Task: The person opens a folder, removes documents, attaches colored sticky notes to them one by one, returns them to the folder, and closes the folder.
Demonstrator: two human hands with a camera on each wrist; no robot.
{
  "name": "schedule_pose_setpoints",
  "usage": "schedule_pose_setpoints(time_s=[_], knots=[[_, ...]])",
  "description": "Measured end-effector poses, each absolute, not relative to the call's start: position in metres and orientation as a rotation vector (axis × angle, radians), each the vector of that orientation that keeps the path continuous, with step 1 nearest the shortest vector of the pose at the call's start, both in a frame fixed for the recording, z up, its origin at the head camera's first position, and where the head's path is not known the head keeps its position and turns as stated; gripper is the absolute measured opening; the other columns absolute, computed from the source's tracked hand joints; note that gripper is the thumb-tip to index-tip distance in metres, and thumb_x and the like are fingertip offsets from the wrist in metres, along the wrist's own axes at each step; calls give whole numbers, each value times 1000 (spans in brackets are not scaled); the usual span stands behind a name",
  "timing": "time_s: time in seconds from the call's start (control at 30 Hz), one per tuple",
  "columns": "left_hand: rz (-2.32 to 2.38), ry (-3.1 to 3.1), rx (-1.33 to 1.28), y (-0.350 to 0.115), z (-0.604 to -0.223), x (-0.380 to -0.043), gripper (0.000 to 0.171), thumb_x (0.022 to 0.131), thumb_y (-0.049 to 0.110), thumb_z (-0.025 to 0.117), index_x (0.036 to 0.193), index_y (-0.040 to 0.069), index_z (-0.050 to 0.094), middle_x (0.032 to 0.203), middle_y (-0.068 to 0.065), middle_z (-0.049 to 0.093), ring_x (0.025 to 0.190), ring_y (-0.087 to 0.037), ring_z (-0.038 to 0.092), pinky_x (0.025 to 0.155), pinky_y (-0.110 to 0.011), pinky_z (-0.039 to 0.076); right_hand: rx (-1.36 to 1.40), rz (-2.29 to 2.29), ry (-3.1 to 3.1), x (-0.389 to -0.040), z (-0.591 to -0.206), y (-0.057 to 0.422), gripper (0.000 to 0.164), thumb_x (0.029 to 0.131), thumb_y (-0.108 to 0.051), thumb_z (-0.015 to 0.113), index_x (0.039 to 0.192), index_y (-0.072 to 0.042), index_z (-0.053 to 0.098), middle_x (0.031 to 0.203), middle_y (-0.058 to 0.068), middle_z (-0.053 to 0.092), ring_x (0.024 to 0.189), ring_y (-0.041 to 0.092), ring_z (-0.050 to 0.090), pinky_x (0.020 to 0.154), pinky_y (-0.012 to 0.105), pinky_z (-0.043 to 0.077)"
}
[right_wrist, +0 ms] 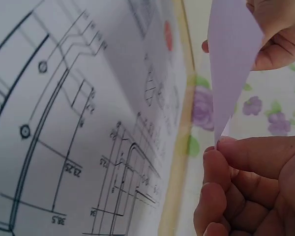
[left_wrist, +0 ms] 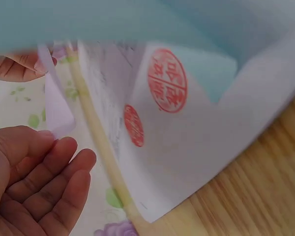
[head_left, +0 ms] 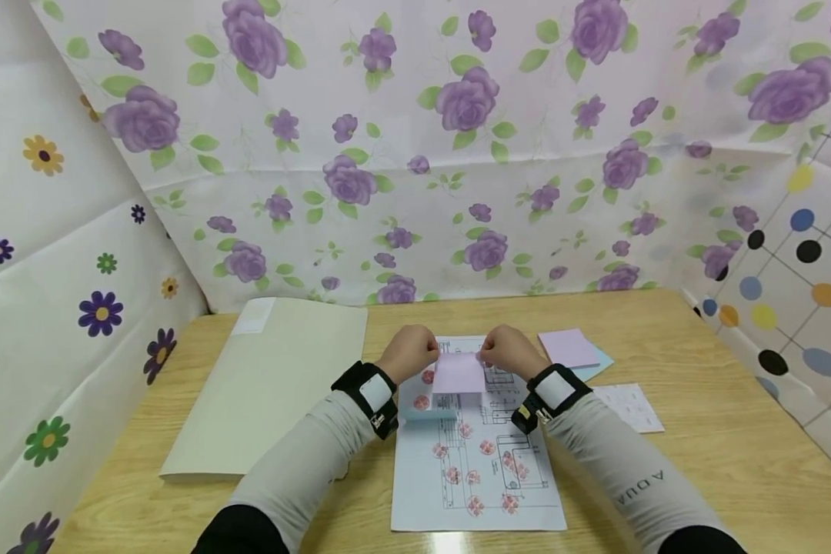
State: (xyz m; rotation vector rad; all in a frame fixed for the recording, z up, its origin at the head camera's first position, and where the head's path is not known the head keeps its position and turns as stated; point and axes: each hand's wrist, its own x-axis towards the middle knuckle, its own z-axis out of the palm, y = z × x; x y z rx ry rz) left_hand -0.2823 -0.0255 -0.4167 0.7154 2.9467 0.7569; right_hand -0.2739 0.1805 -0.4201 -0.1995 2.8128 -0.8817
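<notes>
A light purple sticky note (head_left: 459, 373) is held up over a printed drawing sheet (head_left: 481, 462) by its two far corners. My left hand (head_left: 408, 352) pinches one corner between thumb and index finger, as the left wrist view shows. On the opposite corner, my right hand (head_left: 515, 352) grips with thumb and index finger, its other fingers curled. Red round stamps (left_wrist: 167, 80) and black line drawings cover the white sheet. Near its left edge a light blue sticky note (head_left: 429, 414) sticks to the paper, standing partly up from it.
Left of the sheet lies a large cream folder (head_left: 277, 385). At the right, a purple sticky pad (head_left: 568, 348) rests on a light blue one (head_left: 598, 368), and a small printed white sheet (head_left: 630, 408) lies nearer. Flowered cloth (head_left: 415, 154) hangs behind the wooden table (head_left: 679, 369).
</notes>
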Motion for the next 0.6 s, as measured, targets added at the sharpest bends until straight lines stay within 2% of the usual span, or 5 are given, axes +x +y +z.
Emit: schedule_pose_setpoints(time_s=[0.23, 0.33, 0.47, 0.6], knots=[[648, 2917, 683, -19, -427, -295, 18, 91, 2, 69, 74, 0, 75, 68, -6, 68, 57, -10, 46, 57, -19, 36, -193, -763, 2829, -285, -428, 177, 25, 96, -9, 67, 73, 1, 74, 74, 9, 72, 60, 13, 47, 57, 23, 38], [640, 2898, 694, -19, -440, -306, 22, 89, 1, 69, 67, 3, 71, 60, -2, 62, 53, -10, 46, 54, -20, 37, -194, -740, 2846, -289, -433, 177, 27, 93, -8, 68, 68, 0, 72, 63, 2, 63, 58, 12, 46, 56, 22, 37], [635, 2861, 690, -18, -449, -314, 27, 88, -3, 66, 61, 3, 66, 53, 0, 54, 50, -11, 42, 53, -21, 35, -217, -738, 2848, -294, -441, 176, 34, 90, -6, 68, 56, -4, 61, 52, -5, 46, 51, 10, 42, 51, 21, 33], [628, 2849, 662, -17, -444, -307, 24, 88, -4, 67, 64, 0, 68, 54, 1, 52, 50, -9, 41, 52, -19, 31, -219, -736, 2830, -297, -448, 176, 41, 89, -5, 68, 51, -9, 54, 48, -6, 42, 47, 9, 39, 48, 20, 31]])
